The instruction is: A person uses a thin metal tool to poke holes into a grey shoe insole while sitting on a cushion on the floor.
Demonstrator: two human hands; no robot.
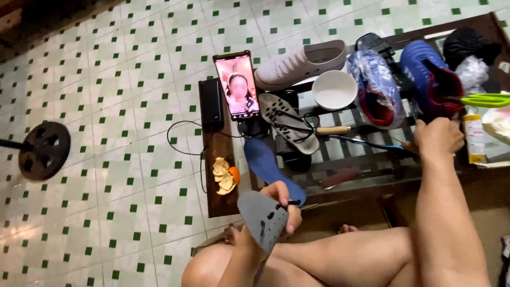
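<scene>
Currently, the left hand grips a grey perforated insole over the lap, off the low table's near edge. The right hand closes on a wooden tool handle beside the blue shoe at the far right. Judged step: insole preparation; the next move calls for bringing the tool to it.

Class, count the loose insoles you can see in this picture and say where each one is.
3: a grey insole in the left hand, a blue insole beside it, and a perforated insole by the phone. Others may be hidden.
</scene>
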